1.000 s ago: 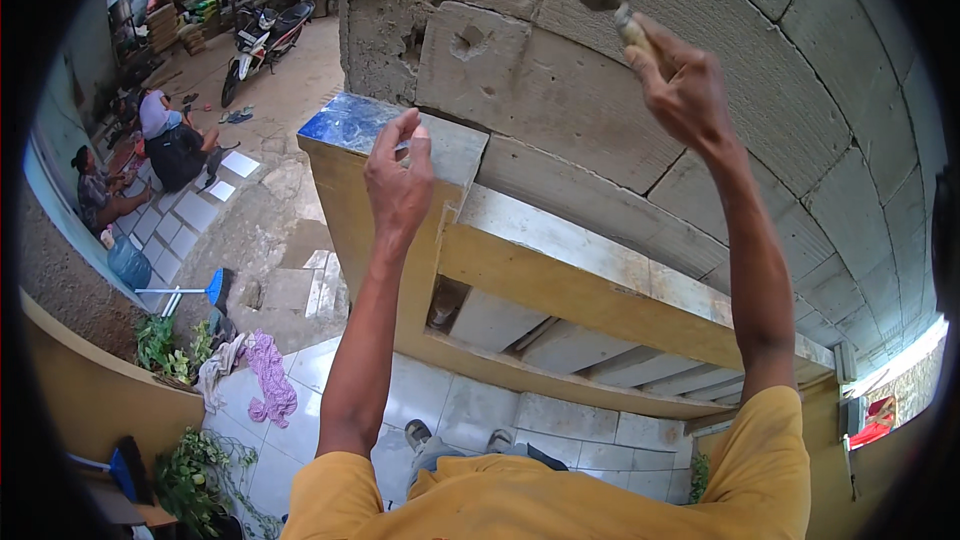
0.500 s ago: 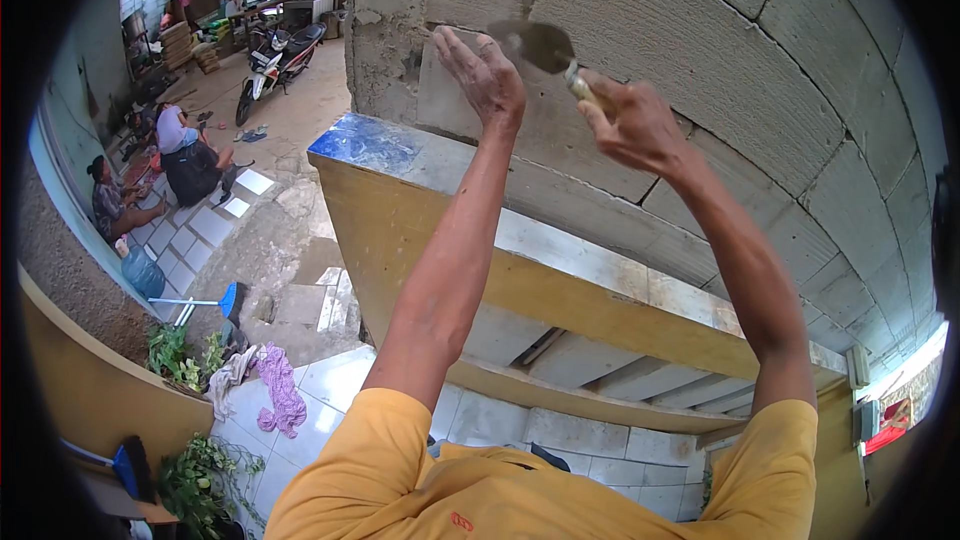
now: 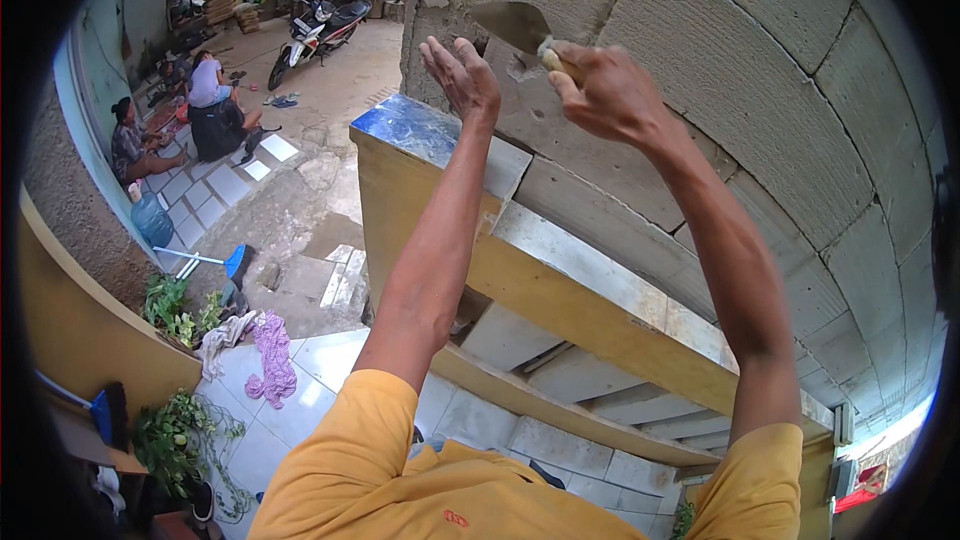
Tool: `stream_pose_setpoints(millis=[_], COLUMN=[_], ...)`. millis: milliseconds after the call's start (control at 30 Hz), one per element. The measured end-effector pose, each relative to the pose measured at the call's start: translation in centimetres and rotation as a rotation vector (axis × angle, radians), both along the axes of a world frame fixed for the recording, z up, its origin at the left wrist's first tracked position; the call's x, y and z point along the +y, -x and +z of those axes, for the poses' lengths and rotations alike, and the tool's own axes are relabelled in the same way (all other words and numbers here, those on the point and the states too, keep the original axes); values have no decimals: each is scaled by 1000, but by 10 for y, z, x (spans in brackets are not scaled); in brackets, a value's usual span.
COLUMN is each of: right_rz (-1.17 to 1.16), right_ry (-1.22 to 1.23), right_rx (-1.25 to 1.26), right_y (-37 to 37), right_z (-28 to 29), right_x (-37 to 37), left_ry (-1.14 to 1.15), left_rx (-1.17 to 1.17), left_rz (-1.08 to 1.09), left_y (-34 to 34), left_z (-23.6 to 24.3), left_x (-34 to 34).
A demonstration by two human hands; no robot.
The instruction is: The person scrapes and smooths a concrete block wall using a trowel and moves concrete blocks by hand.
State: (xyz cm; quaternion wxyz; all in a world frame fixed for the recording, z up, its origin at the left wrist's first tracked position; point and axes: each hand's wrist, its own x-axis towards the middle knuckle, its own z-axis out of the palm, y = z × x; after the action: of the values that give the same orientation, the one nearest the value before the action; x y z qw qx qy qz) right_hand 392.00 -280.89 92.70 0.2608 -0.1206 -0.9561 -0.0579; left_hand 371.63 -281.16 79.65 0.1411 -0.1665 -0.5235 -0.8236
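Note:
My right hand [image 3: 612, 90] is closed round the handle of a trowel [image 3: 513, 26], whose broad metal blade points left near the face of a grey block wall [image 3: 730, 100]. Left of the handle and just below the blade, my left hand [image 3: 463, 80] is raised with its fingers apart and nothing visible in it. Whether its fingertips touch the wall cannot be made out. Beneath both forearms runs a yellow ledge [image 3: 580, 285] with a tiled top and a blue patch [image 3: 410, 128] at its left end.
Two people [image 3: 210, 105] sit low at the far left beside pale floor tiles. Beyond them stands a motorcycle [image 3: 318, 35]. A blue broom [image 3: 237, 262], a purple cloth [image 3: 272, 360] and leafy plants [image 3: 180, 440] lie or stand on the left. Slatted openings [image 3: 640, 400] sit under the ledge.
The view has shifted, so the surroundings appear farther right. The trowel blade, blurred before, is now sharper and closer to the wall's left end. My left hand's fingers have spread more.

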Motion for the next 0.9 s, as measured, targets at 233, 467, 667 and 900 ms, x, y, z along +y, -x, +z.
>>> stream_pose_setpoints(millis=[233, 467, 667, 900], right_rz=[23, -31, 61, 169], right_ry=[-70, -23, 167, -133], right_rx=[-237, -379, 223, 414], right_y=[58, 25, 6, 60], right_z=[-28, -46, 71, 231], right_x=[3, 1, 6, 17], left_ry=[11, 190, 287, 276], left_rx=[-7, -8, 8, 69], left_rz=[-89, -104, -99, -77], left_y=[29, 24, 13, 14], left_z=[-8, -31, -47, -50], left_x=[-14, -23, -23, -22])
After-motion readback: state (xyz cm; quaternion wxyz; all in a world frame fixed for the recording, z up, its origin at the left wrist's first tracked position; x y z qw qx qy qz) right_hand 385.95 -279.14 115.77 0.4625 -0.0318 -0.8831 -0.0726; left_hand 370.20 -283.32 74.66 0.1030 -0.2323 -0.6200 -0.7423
